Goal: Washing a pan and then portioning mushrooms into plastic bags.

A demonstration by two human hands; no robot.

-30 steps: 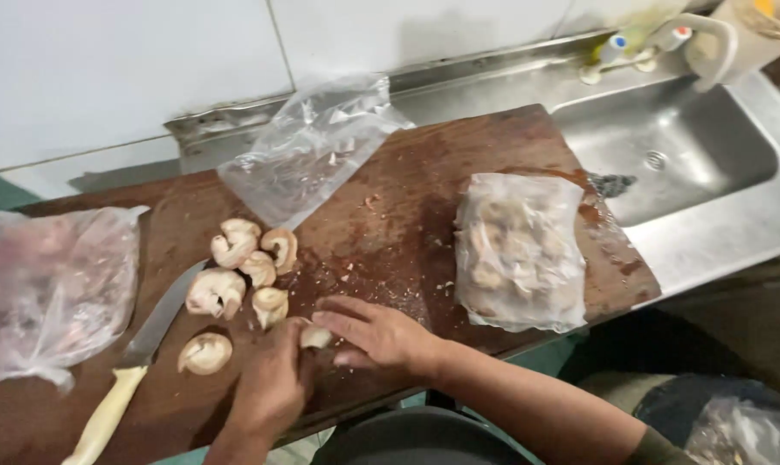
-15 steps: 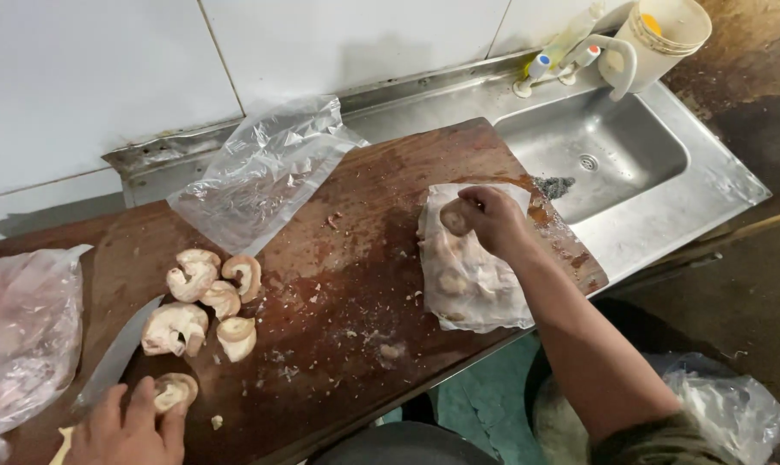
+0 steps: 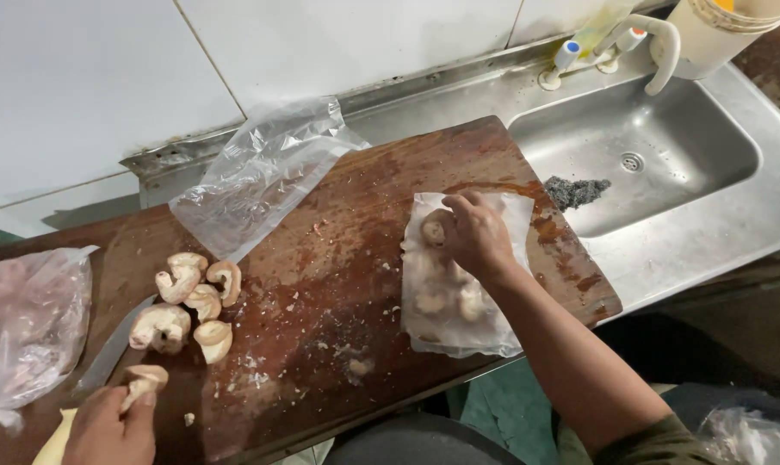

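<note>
My right hand (image 3: 478,234) rests on a clear plastic bag of mushrooms (image 3: 459,284) at the right end of a worn wooden cutting board (image 3: 338,258), its fingers closed on a mushroom (image 3: 433,228) at the bag's top. My left hand (image 3: 110,428) sits at the bottom left and holds a mushroom piece (image 3: 145,381). Just above it lies a small pile of halved mushrooms (image 3: 190,301). A knife with a pale yellow handle (image 3: 106,357) lies on the board beside the pile, its blade pointing up right.
An empty clear bag (image 3: 261,176) lies at the board's back edge. Another filled plastic bag (image 3: 24,327) sits at far left. A steel sink (image 3: 657,164) with a white tap (image 3: 657,43) and dark scrap lies to the right. White tiled wall behind.
My right hand has gone from the board's front centre to the mushroom bag and gripped a mushroom. My left hand stays at bottom left on a mushroom piece. The view shifted right.
</note>
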